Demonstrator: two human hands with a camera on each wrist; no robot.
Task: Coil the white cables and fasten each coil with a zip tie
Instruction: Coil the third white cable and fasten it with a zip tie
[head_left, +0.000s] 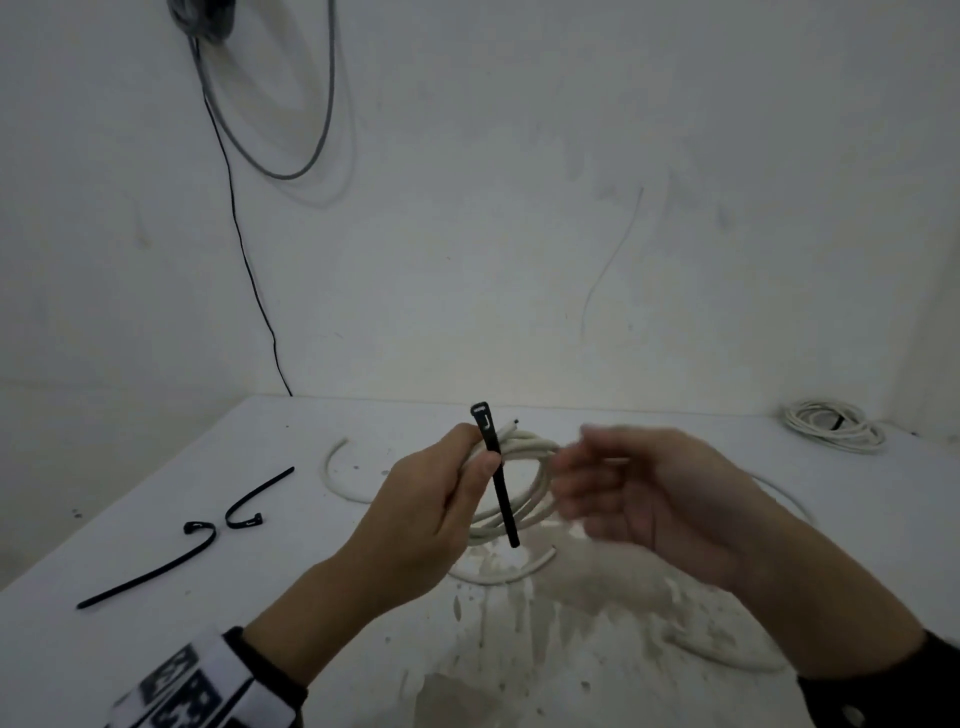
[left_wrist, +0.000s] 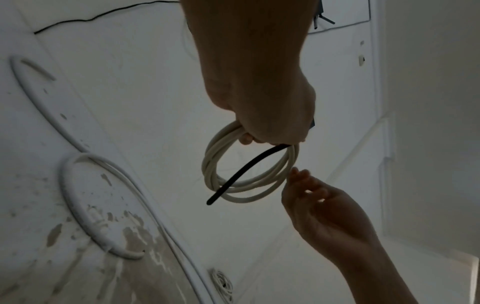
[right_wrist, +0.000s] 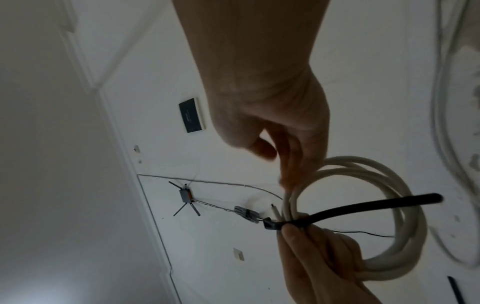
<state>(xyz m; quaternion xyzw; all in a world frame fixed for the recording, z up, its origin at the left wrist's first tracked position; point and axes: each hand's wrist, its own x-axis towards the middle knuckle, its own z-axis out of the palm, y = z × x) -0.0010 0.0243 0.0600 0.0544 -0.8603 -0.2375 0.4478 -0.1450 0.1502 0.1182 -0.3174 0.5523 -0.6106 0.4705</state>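
My left hand (head_left: 441, 499) grips a small coil of white cable (head_left: 530, 488) above the table and pins a black zip tie (head_left: 501, 493) across it with the thumb. The tie's head sticks up past the coil and its tail hangs down free. From the left wrist view the coil (left_wrist: 249, 174) hangs below the fist, with the tie (left_wrist: 244, 174) crossing it. My right hand (head_left: 623, 483) hovers just right of the coil, blurred, fingers loosely extended toward the cable and holding nothing. In the right wrist view its fingertips (right_wrist: 288, 181) are at the coil's strands (right_wrist: 363, 205).
Two spare black zip ties (head_left: 156, 566) (head_left: 254, 504) lie on the white table (head_left: 156, 467) at the left. Loose white cable (head_left: 337, 478) curves on the tabletop under my hands. A tied white coil (head_left: 831, 423) sits at the far right corner. Wires hang on the wall (head_left: 249, 156).
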